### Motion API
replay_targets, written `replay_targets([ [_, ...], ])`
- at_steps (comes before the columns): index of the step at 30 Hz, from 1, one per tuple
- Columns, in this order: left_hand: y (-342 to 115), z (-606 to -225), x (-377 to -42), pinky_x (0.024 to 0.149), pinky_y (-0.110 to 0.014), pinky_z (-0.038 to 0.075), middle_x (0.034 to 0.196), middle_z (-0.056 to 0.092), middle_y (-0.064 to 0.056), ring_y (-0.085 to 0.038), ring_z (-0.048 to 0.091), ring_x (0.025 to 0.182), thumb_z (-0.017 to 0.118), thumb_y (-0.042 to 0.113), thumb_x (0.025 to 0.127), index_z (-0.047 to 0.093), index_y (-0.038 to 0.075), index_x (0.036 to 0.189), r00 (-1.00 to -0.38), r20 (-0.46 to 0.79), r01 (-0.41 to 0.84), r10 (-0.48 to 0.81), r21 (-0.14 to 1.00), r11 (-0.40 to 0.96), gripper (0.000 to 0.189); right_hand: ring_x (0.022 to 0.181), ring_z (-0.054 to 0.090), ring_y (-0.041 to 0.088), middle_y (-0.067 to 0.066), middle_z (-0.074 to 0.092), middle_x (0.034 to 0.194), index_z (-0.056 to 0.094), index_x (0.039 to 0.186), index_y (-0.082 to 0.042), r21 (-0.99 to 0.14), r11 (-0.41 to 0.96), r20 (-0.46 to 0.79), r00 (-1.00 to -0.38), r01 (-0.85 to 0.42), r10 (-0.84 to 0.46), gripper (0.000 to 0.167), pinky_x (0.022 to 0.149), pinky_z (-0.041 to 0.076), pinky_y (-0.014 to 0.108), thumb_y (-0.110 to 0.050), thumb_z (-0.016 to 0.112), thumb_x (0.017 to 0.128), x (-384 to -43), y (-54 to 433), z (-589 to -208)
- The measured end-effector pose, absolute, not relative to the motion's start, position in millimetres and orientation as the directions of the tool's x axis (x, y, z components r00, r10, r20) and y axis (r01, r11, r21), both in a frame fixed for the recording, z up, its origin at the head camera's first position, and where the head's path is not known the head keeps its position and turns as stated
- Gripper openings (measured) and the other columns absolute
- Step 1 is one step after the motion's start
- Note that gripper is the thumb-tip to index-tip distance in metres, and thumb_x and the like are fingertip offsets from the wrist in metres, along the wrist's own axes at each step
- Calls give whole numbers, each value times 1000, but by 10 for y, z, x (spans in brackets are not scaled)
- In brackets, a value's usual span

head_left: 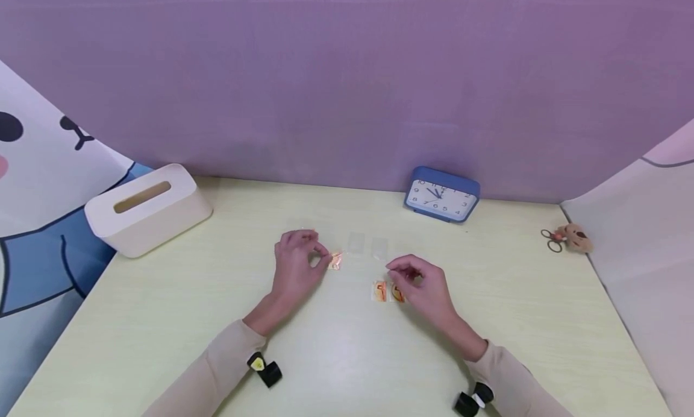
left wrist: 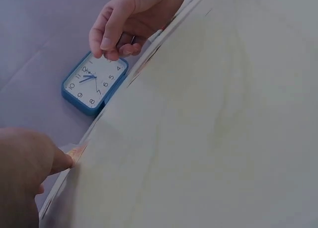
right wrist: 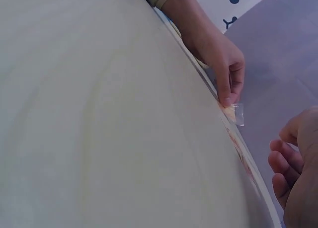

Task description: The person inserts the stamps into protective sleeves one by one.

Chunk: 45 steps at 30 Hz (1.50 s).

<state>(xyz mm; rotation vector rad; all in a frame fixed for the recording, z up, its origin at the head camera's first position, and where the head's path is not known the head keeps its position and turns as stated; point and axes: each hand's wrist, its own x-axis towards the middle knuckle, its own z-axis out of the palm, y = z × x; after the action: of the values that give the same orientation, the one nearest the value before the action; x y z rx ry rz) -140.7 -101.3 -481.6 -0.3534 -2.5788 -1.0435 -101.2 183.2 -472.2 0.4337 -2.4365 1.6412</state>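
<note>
Between its thumb and forefinger my left hand (head_left: 297,265) pinches a small clear packet with an orange print (head_left: 335,260), just above or on the table. In the right wrist view the packet's clear end (right wrist: 239,114) sticks out past the fingertips. My right hand (head_left: 425,287) hovers with loosely curled fingers, and nothing shows in them. Beneath and beside it lie two more orange-printed packets, one (head_left: 379,291) in full view and one (head_left: 397,293) partly covered by the hand. Two clear, colourless pieces (head_left: 356,243) lie between the hands, farther back.
A white tissue box (head_left: 149,209) stands at the back left. At the back, a blue desk clock (head_left: 441,194) leans near the purple wall. Small scissors (head_left: 553,240) lie by a brown animal-head figure (head_left: 576,238) on the right edge. Something orange shows behind the left hand.
</note>
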Motion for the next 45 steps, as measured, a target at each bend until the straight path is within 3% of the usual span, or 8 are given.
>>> replay_targets([
  [13,-1046,-4838,-1644,112,-65,36,138,69,-21,-45,50,140,90,7,89,82,6,88,-916,396,320,72,608,727,8,86,63,14,-1,76,96,83,104,-8,-828,421,323,-928,-371,-184,20,78,56,24,9,81,95,-1007,1846,-4756],
  [25,-1051,-4858,-1763,111,-68,36,141,66,-24,-50,48,141,89,6,88,79,4,84,-888,455,346,61,577,740,11,83,66,13,2,78,96,83,102,-8,-804,434,339,-914,-405,-224,20,75,59,26,9,83,92,-1016,1852,-4814],
  [34,-1087,-4851,-1810,111,-69,36,146,61,-26,-51,42,144,91,14,91,80,4,104,-901,426,327,78,553,766,19,91,60,14,-5,74,99,88,99,-16,-700,591,292,-916,-401,-276,23,73,53,28,-2,97,83,-1021,1822,-4800],
  [45,-1079,-4863,-1811,110,-69,37,146,61,-27,-53,43,144,89,13,94,83,8,99,-883,454,371,120,517,771,9,91,61,16,-6,73,100,88,97,-18,-674,624,267,-918,-395,-293,19,80,49,36,-11,99,83,-1042,1792,-4791],
])
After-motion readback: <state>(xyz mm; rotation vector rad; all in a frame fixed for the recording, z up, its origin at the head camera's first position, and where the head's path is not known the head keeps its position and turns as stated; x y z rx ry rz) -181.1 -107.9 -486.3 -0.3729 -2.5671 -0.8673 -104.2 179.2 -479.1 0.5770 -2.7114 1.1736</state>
